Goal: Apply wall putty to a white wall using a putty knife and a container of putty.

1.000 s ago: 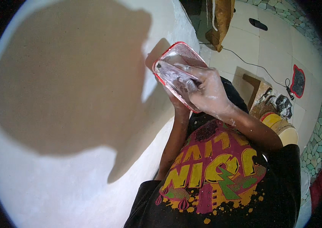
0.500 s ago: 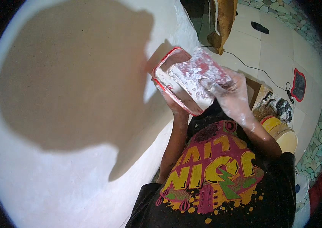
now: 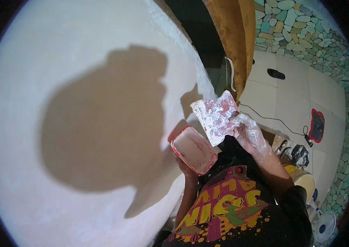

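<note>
- Right hand (image 3: pixel 249 133): closed on the scraper (image 3: pixel 216 117), a thin, pinkish-red sheet; thumb laid over the facing side, other fingers mostly hidden behind it.
- Scraper: held in the air off the upper-right edge of the tray (image 3: pixel 192 151), its lower corner close to that edge; contact cannot be told from here. White paste coats the visible face in uneven patches.
- Handling, my judgement: a firm pinch near the back edge should keep the sheet from twisting; an even, light press would suit its thin edge.
- Also judged: keeping the tray beneath the scraper should catch drips; wiping loose lumps on its rim would leave a smoother load.
- Left hand (image 3: pixel 187 168): gripping the red-rimmed tray from below and at its lower-left edge; most fingers out of sight.
- Tray: tilted, inside facing me, only a smeared film visible, beside the white wall (image 3: pixel 100 214).
- Arms: both elbows bent; left forearm rises alongside the wall, right forearm slants up and inward, its wrist near the tray's right corner.
</note>
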Tool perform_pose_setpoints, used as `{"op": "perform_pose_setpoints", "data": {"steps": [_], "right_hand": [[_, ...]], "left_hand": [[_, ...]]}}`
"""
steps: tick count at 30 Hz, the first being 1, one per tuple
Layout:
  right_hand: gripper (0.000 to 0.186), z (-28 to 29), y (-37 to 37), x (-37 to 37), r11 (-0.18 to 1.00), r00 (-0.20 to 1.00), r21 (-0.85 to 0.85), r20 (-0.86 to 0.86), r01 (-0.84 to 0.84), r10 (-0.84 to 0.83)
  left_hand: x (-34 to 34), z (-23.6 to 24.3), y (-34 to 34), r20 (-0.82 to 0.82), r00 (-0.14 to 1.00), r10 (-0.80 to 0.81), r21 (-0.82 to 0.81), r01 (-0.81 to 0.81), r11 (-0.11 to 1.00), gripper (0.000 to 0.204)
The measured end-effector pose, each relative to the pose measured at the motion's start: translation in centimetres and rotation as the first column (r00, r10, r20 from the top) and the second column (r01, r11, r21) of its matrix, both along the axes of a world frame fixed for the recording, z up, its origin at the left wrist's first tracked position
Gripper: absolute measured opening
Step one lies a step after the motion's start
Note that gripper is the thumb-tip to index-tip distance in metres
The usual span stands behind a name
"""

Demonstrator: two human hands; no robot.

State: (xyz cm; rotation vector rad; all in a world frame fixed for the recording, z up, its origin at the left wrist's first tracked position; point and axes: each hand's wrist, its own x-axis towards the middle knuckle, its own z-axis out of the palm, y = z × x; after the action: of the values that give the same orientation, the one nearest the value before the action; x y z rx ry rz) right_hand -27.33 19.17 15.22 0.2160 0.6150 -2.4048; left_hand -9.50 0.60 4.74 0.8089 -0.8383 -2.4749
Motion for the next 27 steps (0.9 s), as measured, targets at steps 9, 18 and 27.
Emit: {"op": "perform_pose_setpoints", "data": {"steps": [9, 18, 27], "right_hand": [[0.033, 1.3, -1.0, -4.1, 0.967, 0.942, 0.166, -0.245, -0.194, 0.231], [0.025, 2.1, -2.1, -4.6, 0.947, 0.873, 0.223, -0.382, -0.231, 0.303], [0.031, 4.8, -4.1, -5.8, 0.742, 0.558, 0.454, -0.820, 0.494, 0.130]], "left_hand": [[1.8, -2.1, 1.0, -0.166, 0.986, 0.027, 0.148, -0.002, 0.989, 0.073], [0.3, 1.7, 5.6, -0.209, 0.969, 0.134, 0.288, -0.070, 0.955, 0.066], [0.2, 3.3, 9.7, -0.242, 0.927, 0.286, 0.373, -0.183, 0.910, 0.080]]}}
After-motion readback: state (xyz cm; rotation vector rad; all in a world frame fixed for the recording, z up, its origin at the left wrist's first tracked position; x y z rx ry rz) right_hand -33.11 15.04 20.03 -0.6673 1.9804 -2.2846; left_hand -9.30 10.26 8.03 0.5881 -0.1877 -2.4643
